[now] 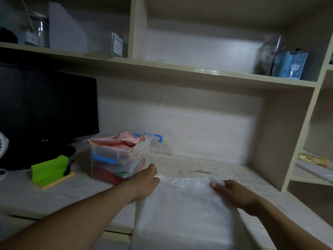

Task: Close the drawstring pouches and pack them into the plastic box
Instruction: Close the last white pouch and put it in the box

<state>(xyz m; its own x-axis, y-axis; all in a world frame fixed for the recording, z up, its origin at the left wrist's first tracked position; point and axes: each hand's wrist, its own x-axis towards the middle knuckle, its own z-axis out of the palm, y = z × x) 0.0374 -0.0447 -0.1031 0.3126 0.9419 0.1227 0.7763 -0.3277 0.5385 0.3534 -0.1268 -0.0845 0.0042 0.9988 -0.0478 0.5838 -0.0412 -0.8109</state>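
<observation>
A white drawstring pouch (185, 210) lies flat on the desk in front of me, its gathered mouth pointing away. My left hand (146, 181) pinches the pouch's top left corner. My right hand (234, 193) grips its top right corner. To the left stands the clear plastic box (115, 159) with blue latches, open on top. It holds pink, red and green pouches, with pink fabric (124, 141) heaped over its rim. The picture is blurred, so the drawstring itself cannot be made out.
A black monitor (46, 109) stands at the back left, with a green holder (50, 170) in front of it. Shelves run above the desk and along the right side, carrying jars and a blue packet (293, 64). The desk's front edge is close below my arms.
</observation>
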